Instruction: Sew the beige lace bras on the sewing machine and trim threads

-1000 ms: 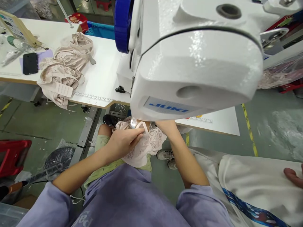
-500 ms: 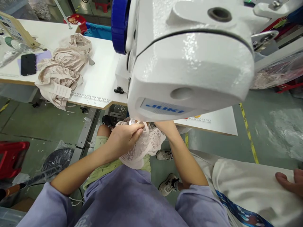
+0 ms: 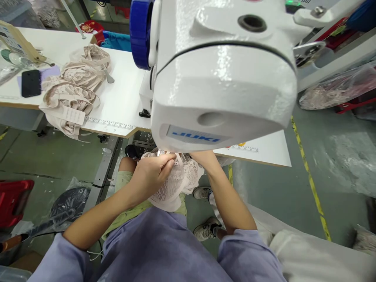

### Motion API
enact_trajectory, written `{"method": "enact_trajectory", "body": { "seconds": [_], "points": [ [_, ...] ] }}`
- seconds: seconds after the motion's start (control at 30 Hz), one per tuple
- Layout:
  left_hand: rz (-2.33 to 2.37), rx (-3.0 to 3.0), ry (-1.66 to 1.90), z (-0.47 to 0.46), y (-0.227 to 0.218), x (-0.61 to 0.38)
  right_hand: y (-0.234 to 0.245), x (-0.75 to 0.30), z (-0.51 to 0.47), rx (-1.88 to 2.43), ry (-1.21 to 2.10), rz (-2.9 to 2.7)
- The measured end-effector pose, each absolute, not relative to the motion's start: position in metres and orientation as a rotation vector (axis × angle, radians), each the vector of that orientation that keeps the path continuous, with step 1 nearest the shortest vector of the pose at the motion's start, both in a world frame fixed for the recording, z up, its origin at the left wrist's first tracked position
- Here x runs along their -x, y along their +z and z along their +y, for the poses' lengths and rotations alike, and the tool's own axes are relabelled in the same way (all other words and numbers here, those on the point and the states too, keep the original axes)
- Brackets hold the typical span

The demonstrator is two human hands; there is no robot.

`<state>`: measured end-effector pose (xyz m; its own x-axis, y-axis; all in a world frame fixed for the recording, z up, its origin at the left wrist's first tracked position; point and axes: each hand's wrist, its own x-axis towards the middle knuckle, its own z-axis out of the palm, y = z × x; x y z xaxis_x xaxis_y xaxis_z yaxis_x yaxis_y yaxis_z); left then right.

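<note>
A big white JUKI sewing machine (image 3: 223,74) fills the upper middle of the view. Just under its front edge my left hand (image 3: 151,174) is closed, pinching a pale pink lace garment (image 3: 176,184) at its top edge. The lace hangs down over my lap. My right hand (image 3: 205,156) reaches up under the machine head beside the lace. Only its back and wrist show; its fingers are hidden by the machine.
A heap of similar beige lace garments (image 3: 75,88) lies on the white table (image 3: 123,102) at left, beside a black phone (image 3: 31,83). A ruler runs along the table edge. A red stool (image 3: 13,199) stands lower left. White cloth (image 3: 308,254) lies at lower right, by another person's shoes (image 3: 207,231).
The view has swung, so the machine sits further left. Another person's hand on the white cloth at lower right has gone out of view. My hands stay at the lace under the machine.
</note>
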<state>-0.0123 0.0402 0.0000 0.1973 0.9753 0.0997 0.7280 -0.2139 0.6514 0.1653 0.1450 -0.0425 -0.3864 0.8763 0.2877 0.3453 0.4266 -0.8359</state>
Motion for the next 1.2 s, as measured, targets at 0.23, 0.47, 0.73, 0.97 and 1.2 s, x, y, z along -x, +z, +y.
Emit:
{"method": "enact_trajectory", "body": {
  "seconds": [0.23, 0.47, 0.73, 0.97, 1.2],
  "points": [
    [1.578, -1.999, 0.709, 0.042, -0.001, 0.013, -0.04, -0.166, 0.147, 1.027, 0.916, -1.946],
    [1.571, -1.974, 0.714, 0.04, -0.001, 0.014, -0.037, -0.165, 0.147, 1.078, 0.967, -1.944],
    [1.601, -1.94, 0.808, 0.03, -0.004, 0.027, -0.04, -0.159, 0.144, 1.191, 0.894, -1.88],
    [1.647, -1.915, 0.94, 0.025, -0.011, 0.035, -0.047, -0.149, 0.143, 1.231, 0.806, -1.82],
    [1.656, -1.876, 0.962, 0.023, -0.013, 0.036, -0.044, -0.149, 0.141, 1.224, 0.829, -1.801]
  ]
}}
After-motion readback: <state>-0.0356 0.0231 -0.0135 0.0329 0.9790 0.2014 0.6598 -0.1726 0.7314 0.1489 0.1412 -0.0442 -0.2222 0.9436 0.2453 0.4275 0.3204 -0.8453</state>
